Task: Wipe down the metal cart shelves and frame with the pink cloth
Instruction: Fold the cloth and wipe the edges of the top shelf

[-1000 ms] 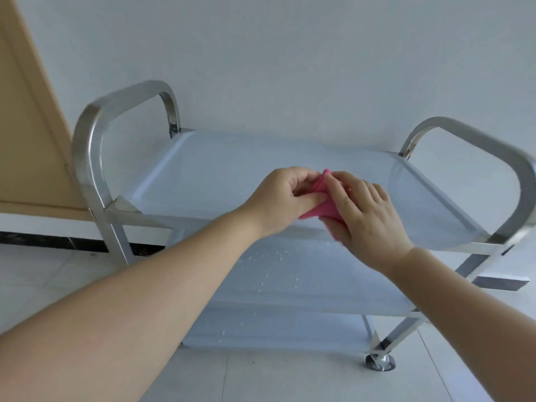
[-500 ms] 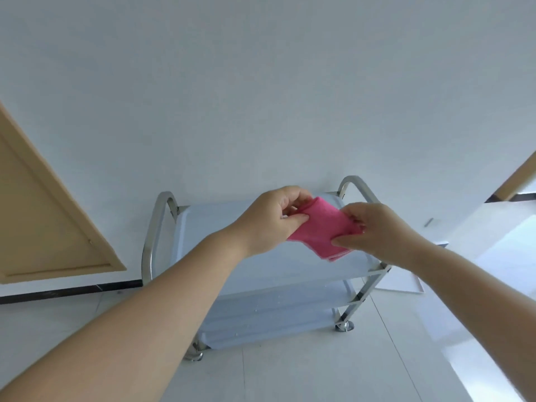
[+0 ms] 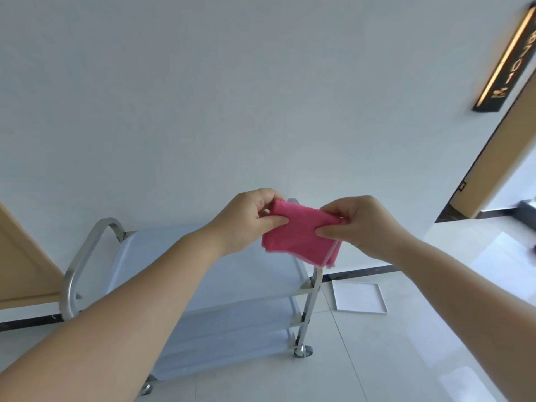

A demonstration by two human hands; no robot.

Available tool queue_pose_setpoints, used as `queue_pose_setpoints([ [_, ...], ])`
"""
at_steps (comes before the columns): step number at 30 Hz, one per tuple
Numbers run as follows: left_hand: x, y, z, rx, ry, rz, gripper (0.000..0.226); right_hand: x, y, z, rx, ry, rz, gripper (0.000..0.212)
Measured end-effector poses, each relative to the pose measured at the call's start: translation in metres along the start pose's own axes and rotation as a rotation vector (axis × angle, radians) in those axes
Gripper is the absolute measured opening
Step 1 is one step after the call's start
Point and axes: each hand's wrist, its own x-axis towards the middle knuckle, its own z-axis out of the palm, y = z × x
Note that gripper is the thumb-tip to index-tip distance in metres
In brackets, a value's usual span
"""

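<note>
- A tan wooden panel [image 3: 23, 268] leans in at the far left, against the white wall.
- Next comes the metal cart [image 3: 150, 256], standing on the pale tiled floor below the hands. Its curved left handle [image 3: 82, 256] rises beside the top shelf, and two lower shelves sit under that.
- The left hand [image 3: 246, 221] is held up over the cart. Its grip pinches the left edge of the pink cloth [image 3: 298, 236] between the thumb and curled fingers.
- The cloth is folded into a layered pad and held in the air between both hands, above the cart's right end and clear of the shelves.
- The right hand [image 3: 359, 224] mirrors the left, its grip pinching the cloth's right edge.
- A caster [image 3: 303, 351] sits under the cart's right leg.
- A flat white square tray [image 3: 359, 298] lies on the floor just right of the cart.
- A dark lit sign [image 3: 507, 59] hangs high on the right.
</note>
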Motion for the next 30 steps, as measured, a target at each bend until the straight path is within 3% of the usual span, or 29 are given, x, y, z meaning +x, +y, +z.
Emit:
queue_pose_setpoints([
  [5, 0.041, 0.029, 0.083, 0.014, 0.027, 0.018, 0.015, -0.014, 0.055, -0.089, -0.026, -0.006, 0.039, 0.019],
  [11, 0.089, 0.039, 0.135, 0.011, 0.006, 0.001, 0.013, -0.006, 0.100, -0.144, -0.014, 0.032, 0.039, 0.011],
  [22, 0.213, -0.008, 0.155, -0.047, -0.022, 0.018, 0.006, 0.083, 0.154, -0.186, -0.136, 0.121, 0.066, 0.011],
  [30, 0.306, -0.054, 0.148, -0.098, -0.012, -0.023, 0.007, 0.174, 0.191, -0.185, 0.046, 0.200, 0.144, 0.009],
])
